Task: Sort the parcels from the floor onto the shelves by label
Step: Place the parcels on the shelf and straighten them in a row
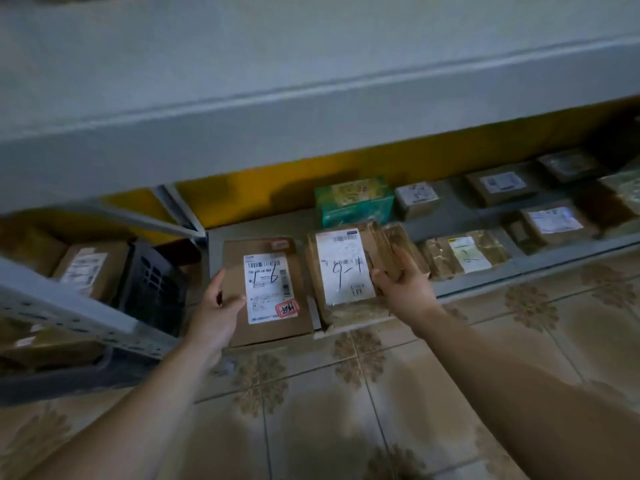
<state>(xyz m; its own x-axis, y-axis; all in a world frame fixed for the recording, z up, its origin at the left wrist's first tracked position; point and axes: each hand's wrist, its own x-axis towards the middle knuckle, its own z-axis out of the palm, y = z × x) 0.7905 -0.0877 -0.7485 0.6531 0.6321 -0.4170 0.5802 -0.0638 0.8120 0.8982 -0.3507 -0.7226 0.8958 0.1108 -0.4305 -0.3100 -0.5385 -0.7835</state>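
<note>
Cardboard box (266, 289), marked 1-6: left hand (218, 306) grips its left edge. Brown parcel (343, 268), marked 9-1, just right: right hand (401, 284) grips its right edge, near the shelf (540, 263).

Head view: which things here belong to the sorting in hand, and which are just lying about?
In hand: 1-6 parcel, held by the left hand; 9-1 parcel, gripped by the right hand.
Lying about: green box; black crate; taped parcel to the right.
</note>
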